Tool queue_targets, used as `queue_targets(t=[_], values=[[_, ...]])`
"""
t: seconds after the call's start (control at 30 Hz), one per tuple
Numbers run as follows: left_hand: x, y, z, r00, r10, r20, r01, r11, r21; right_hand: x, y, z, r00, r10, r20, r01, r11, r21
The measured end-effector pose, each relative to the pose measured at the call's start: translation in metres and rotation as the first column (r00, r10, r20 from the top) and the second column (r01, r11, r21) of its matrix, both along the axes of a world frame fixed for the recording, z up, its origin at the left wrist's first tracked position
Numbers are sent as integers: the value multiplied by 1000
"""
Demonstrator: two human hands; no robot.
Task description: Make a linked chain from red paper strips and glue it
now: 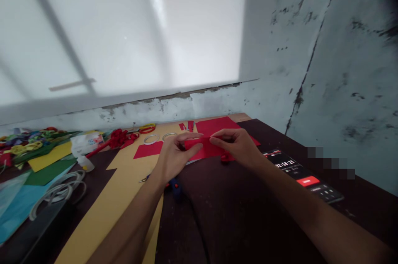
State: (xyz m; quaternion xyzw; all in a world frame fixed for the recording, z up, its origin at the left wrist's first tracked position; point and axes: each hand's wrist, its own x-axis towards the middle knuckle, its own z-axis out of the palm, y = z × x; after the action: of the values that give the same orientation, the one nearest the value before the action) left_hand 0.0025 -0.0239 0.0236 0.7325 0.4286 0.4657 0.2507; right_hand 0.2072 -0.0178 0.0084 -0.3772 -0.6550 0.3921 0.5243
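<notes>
Between my two hands is a small red piece of thin sheet (206, 144), felt or paper; I cannot tell which. The thumb and fingers of my left hand (177, 154) close on its left side. At its right end, my right hand (239, 146) pinches it between thumb and fingertips. Under my left wrist lies a blue-handled tool (176, 188) with a pointed metal tip and a black cord, partly hidden. A small dark red item (225, 158) sits just below my right fingers. Behind the hands is a larger red sheet (217, 124).
Yellow card (124, 197) covers part of the dark table (230, 222). Silver rings (151, 139), scissors (147, 128), a red flower (120, 138) and a small bottle (85, 164) lie left. Coiled cable (62, 189) rests by a black box (43, 231). A phone (298, 175) lies right.
</notes>
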Motion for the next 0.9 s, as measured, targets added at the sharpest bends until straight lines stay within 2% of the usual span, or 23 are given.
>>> queue_targets(t=[0.27,0.5,0.63,0.8,0.9], values=[[-3,6,-9,999,45,12,-45,999,-12,-1,-2,2,1000,2,16,-1,1000,-7],[-2,3,-6,1000,2,19,-1,999,-39,-1,0,-2,996,15,89,-24,995,99],[0,0,-6,1000,-22,-11,22,998,-54,-3,-1,-6,994,43,101,-51,995,85],[-1,1,-5,998,48,-45,-48,999,0,2,0,-1,996,30,88,-37,997,75],[-1,1,-3,996,88,-15,-87,996,16,9,4,3,994,-40,99,32,996,80]])
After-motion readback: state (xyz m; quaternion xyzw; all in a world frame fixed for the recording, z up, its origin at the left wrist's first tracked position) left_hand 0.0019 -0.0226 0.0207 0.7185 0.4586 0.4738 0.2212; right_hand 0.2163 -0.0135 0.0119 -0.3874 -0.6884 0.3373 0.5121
